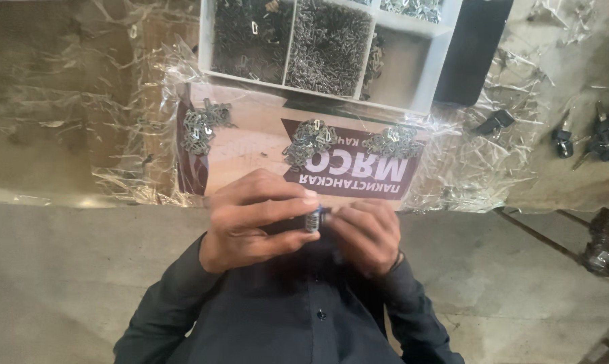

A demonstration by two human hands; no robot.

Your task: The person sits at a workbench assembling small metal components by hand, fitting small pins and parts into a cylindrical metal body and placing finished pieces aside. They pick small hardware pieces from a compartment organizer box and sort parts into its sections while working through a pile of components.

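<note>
My left hand (250, 219) and my right hand (365, 232) meet close to my chest, over my dark shirt. Together they pinch a small cylindrical metal part (313, 219) with a blue tip; the left thumb and fingers wrap its left end, the right fingertips touch its right end. In front of my hands a printed cardboard sheet (250, 145) lies on the table with three little heaps of small metal clips (203, 128) (309, 141) (393, 140) on it.
A white divided tray (422, 81) full of small metal pieces stands behind the cardboard. Crinkled clear plastic (116, 135) covers the table. Dark metal parts (604, 131) lie at the right edge. Below the table edge is a concrete floor (82, 283).
</note>
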